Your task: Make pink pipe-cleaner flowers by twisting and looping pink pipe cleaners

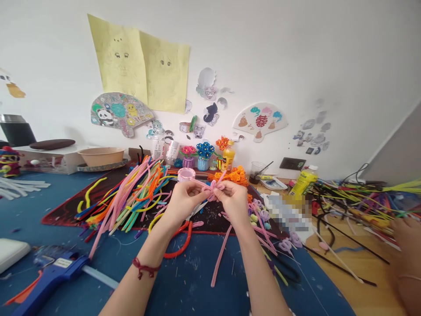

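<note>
Between my two hands is a pink pipe-cleaner flower (214, 188) with several loops and a stem end sticking up. My left hand (189, 197) pinches its left side between thumb and fingers. On the other side, my right hand (234, 197) is closed on the flower's right loops. Behind my left hand stands a pink round tub (186, 174). Partly hidden under my hands lie scissors (197, 210) on the dark mat. A loose pink pipe cleaner (221, 259) lies below, and a red one (184, 245) curves beside my left forearm.
A heap of coloured pipe cleaners (131, 193) covers the mat's left. A blue glue gun (52, 276) lies at front left. Finished flower pots (203, 162), a juice bottle (228, 156) and a cup (256, 172) stand along the wall. Another person's hand (408, 241) is at far right.
</note>
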The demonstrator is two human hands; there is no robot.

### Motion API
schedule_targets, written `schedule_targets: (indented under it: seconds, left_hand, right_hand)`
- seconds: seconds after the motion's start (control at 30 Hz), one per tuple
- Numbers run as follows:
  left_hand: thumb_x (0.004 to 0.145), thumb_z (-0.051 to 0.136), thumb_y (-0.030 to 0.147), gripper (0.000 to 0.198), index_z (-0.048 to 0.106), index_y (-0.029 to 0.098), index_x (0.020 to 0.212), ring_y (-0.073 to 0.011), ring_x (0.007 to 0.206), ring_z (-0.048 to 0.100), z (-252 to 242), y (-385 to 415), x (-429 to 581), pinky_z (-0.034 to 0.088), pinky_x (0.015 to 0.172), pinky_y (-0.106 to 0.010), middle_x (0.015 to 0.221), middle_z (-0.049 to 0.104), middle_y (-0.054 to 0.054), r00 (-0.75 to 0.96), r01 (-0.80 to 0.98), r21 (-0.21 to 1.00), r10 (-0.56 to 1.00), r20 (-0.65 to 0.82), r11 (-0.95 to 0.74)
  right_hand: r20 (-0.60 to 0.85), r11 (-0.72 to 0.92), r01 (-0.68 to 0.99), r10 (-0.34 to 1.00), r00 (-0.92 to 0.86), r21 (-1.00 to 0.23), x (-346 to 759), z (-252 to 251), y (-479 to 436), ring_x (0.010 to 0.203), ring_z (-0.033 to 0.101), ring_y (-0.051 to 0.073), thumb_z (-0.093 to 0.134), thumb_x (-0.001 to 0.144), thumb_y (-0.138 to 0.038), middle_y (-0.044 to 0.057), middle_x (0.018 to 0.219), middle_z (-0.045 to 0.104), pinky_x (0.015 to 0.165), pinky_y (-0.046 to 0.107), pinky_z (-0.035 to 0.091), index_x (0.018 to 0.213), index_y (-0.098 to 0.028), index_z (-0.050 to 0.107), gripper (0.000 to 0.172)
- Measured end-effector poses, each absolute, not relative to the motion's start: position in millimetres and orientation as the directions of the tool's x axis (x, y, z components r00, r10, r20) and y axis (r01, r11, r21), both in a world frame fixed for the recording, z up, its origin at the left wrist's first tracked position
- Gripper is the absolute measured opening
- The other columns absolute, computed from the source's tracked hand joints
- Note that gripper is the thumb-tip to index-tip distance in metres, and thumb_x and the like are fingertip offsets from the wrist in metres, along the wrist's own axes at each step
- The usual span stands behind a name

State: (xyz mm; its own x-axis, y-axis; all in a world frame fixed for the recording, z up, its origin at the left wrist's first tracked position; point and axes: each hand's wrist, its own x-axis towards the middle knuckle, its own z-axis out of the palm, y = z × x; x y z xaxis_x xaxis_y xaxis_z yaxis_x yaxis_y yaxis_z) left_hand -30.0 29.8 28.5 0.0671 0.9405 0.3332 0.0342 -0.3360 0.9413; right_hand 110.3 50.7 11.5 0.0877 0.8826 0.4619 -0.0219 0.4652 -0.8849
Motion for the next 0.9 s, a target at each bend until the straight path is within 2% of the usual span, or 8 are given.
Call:
schedule_targets:
  seconds: [0.33, 0.4, 0.5, 0.57, 0.63, 0.7, 0.77, 0.9]
  left_hand:
    - [0.076, 0.067, 0.026, 0.015, 0.074, 0.012, 0.076, -0.0196, 0.067, 0.064, 23.1, 33.3, -29.3, 0.05, 0.061, -0.028, 0.075, 0.073, -0.009, 0.123, 0.223, 0.812, 0.842, 0.526, -0.539]
    - [0.08, 0.063, 0.022, 0.014, 0.075, 0.015, 0.079, -0.0191, 0.07, 0.063, 23.4, 31.7, -30.5, 0.049, 0.065, -0.029, 0.078, 0.073, -0.008, 0.19, 0.324, 0.687, 0.756, 0.627, -0.651]
    - [0.088, 0.052, 0.016, 0.022, 0.074, 0.017, 0.084, -0.0192, 0.079, 0.06, 23.6, 29.6, -33.4, 0.049, 0.073, -0.031, 0.084, 0.072, -0.009, 0.357, 0.45, 0.373, 0.546, 0.758, -0.811]
    - [0.091, 0.044, 0.013, 0.028, 0.072, 0.016, 0.086, -0.0192, 0.08, 0.058, 22.5, 29.7, -35.1, 0.048, 0.074, -0.032, 0.084, 0.07, -0.01, 0.451, 0.505, 0.18, 0.436, 0.779, -0.844]
    - [0.092, 0.041, 0.012, 0.03, 0.071, 0.016, 0.089, -0.0194, 0.082, 0.057, 20.6, 31.4, -35.7, 0.048, 0.075, -0.033, 0.086, 0.07, -0.01, 0.473, 0.546, 0.093, 0.399, 0.786, -0.832]
    - [0.092, 0.046, 0.018, 0.025, 0.071, 0.017, 0.088, -0.0193, 0.082, 0.058, 19.0, 34.2, -34.7, 0.047, 0.075, -0.032, 0.087, 0.07, -0.009, 0.371, 0.587, 0.17, 0.449, 0.813, -0.792]
    - [0.088, 0.055, 0.029, 0.021, 0.072, 0.017, 0.083, -0.018, 0.074, 0.059, 18.6, 36.7, -32.5, 0.046, 0.069, -0.029, 0.08, 0.07, -0.007, 0.193, 0.588, 0.396, 0.598, 0.778, -0.705]
    - [0.08, 0.061, 0.048, 0.038, 0.069, 0.013, 0.068, -0.0117, 0.053, 0.05, 21.0, 37.1, -27.1, 0.038, 0.05, -0.023, 0.061, 0.063, -0.003, 0.006, 0.244, 0.87, 0.898, 0.441, -0.429]
  right_hand:
    - [0.335, 0.35, -0.066, 0.926, 0.175, -0.934, 110.1, 8.2, 53.5, 0.042, 0.052, 0.013, 0.067, 0.056, -0.024, -0.001, 0.046, 0.058, 0.044, 0.025, 0.041, 0.052, -0.017, 0.061, 0.01]
    - [0.303, 0.319, -0.094, 0.941, 0.151, -0.943, 111.0, 6.9, 54.6, 0.04, 0.05, 0.013, 0.067, 0.056, -0.025, -0.002, 0.044, 0.057, 0.041, 0.025, 0.039, 0.051, -0.017, 0.061, 0.01]
    - [0.282, 0.292, -0.127, 0.955, 0.086, -0.948, 111.1, 5.8, 55.7, 0.038, 0.049, 0.014, 0.066, 0.057, -0.027, -0.001, 0.04, 0.056, 0.039, 0.025, 0.037, 0.049, -0.018, 0.06, 0.013]
    - [0.28, 0.285, -0.133, 0.958, 0.057, -0.949, 110.8, 5.5, 56.5, 0.038, 0.049, 0.014, 0.066, 0.057, -0.027, -0.001, 0.041, 0.057, 0.039, 0.025, 0.037, 0.048, -0.018, 0.059, 0.015]
    - [0.306, 0.312, -0.117, 0.95, 0.067, -0.943, 110.8, 5.1, 57.5, 0.041, 0.053, 0.015, 0.068, 0.059, -0.028, 0.0, 0.044, 0.059, 0.042, 0.026, 0.04, 0.052, -0.018, 0.06, 0.015]
    - [0.396, 0.404, -0.043, 0.91, 0.125, -0.914, 111.1, 4.5, 58.3, 0.049, 0.058, 0.018, 0.069, 0.063, -0.03, 0.001, 0.052, 0.063, 0.049, 0.028, 0.046, 0.057, -0.018, 0.061, 0.015]
    - [0.526, 0.519, 0.089, 0.829, 0.189, -0.85, 111.2, 3.8, 58.1, 0.059, 0.063, 0.02, 0.067, 0.068, -0.03, 0.003, 0.062, 0.066, 0.059, 0.031, 0.05, 0.064, -0.018, 0.062, 0.014]
    - [0.722, 0.653, 0.315, 0.659, 0.213, -0.689, 109.8, 4.6, 52.9, 0.072, 0.066, 0.023, 0.062, 0.079, -0.03, 0.006, 0.075, 0.07, 0.07, 0.033, 0.05, 0.074, -0.019, 0.065, 0.012]
